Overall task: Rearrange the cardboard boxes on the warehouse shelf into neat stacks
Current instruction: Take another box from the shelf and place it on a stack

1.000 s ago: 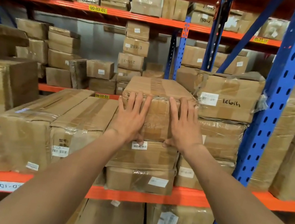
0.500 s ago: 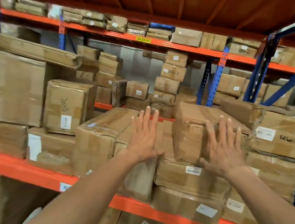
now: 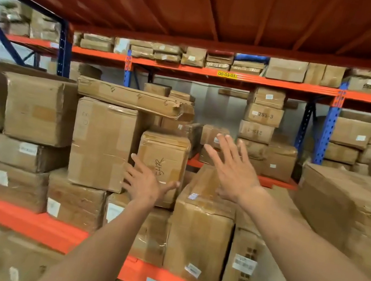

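Note:
Brown cardboard boxes crowd the orange shelf (image 3: 17, 216). A small upright box (image 3: 164, 159) with handwriting on its front stands in the middle, on top of lower boxes. My left hand (image 3: 144, 182) is spread open in front of its lower left corner and may just touch it. My right hand (image 3: 234, 168) hovers open, fingers apart, above a long taped box (image 3: 198, 229) to the right, holding nothing. A tall box (image 3: 101, 145) stands left of the small one, with a flat crushed box (image 3: 135, 98) lying across its top.
A big box (image 3: 350, 209) fills the right side at hand height. More boxes are stacked at the left (image 3: 36, 111) and on a far rack (image 3: 263, 115). The orange shelf deck above (image 3: 203, 7) hangs low overhead. Blue uprights (image 3: 327, 130) stand behind.
Both hands have left the box they were pressing at the right stack. The view has swung left, and the hands now sit open near the small handwritten box.

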The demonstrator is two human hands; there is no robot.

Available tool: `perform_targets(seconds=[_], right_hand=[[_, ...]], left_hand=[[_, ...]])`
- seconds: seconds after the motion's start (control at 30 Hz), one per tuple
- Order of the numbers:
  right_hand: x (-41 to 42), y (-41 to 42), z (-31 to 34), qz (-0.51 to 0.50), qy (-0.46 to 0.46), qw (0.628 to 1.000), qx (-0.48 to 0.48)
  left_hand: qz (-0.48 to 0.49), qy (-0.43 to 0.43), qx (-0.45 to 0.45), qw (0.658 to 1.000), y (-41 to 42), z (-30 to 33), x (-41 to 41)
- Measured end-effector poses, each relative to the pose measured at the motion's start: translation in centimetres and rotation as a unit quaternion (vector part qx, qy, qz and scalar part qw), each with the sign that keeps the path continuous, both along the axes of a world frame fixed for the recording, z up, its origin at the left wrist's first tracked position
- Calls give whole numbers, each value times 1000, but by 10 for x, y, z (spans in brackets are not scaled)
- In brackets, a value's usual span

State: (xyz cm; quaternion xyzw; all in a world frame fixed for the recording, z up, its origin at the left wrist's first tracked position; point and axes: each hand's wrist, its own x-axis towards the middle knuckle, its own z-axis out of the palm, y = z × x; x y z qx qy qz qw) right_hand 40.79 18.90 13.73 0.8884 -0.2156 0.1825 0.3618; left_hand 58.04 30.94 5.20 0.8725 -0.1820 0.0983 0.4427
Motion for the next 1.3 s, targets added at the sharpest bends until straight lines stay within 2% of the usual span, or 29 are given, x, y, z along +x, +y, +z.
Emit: perform_targets(seconds=[0.2, 0.33, 0.63, 0.73, 0.83, 1.0, 1.17, 1.23, 1.3], right_hand=[[83, 14, 3, 50, 61, 993, -85], [123, 3, 0, 84, 102, 976, -176], [175, -5, 8, 98, 158, 950, -249], [184, 1, 15, 106, 176, 944, -258], [187, 3, 19, 112, 181, 941, -263], [160, -13, 23, 123, 160, 952, -231], [110, -34, 6, 65, 102, 986, -118], [91, -43, -7, 46, 60, 995, -66], [78, -50, -12, 36, 25, 998, -39]], left_hand=[[3, 92, -45, 995, -30, -3, 16], [14, 91, -67, 994, -62, -6, 22], [32, -6, -63, 997, -79, -31, 42], [17, -19, -26, 999, -68, -27, 47], [4, -82, 25, 996, -50, -23, 53], [-57, -199, 104, 973, -36, -20, 55], [-136, -374, 117, 910, -45, -14, 59], [-161, -405, 124, 891, -48, -7, 62], [-155, -395, 166, 890, -49, 7, 58]])
